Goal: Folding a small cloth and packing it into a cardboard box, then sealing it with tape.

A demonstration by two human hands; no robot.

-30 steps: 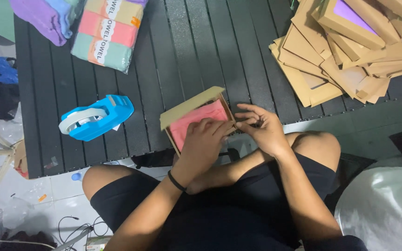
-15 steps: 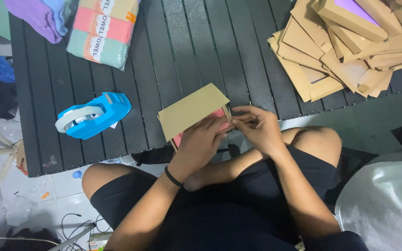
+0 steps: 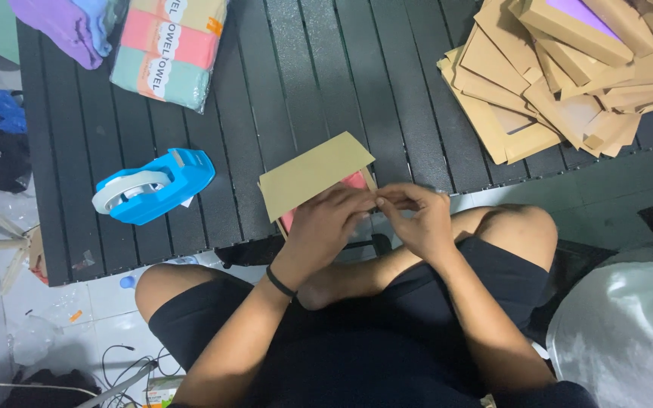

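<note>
Flat cardboard box (image 3: 313, 176), lid flap half lowered over a pink towel (image 3: 353, 181) inside, at the near edge of the black slatted table (image 3: 281, 68); left hand (image 3: 325, 227) and right hand (image 3: 417, 215) meet at its near right corner, fingers pinched on the flap edge. Blue tape dispenser (image 3: 153, 187) to the left. Packaged towels (image 3: 168, 45) at the far left, pile of flat cardboard boxes (image 3: 568, 75) at the far right.

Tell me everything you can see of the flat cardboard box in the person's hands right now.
The cardboard box is a flat, plain brown box, apparently thin card. Its lid panel is nearly shut, tilted over a pink item inside that shows only as a strip at the near edge. It lies at the near edge of the dark slatted table. The left hand grips its near side; the right hand pinches at the near right corner.
</note>
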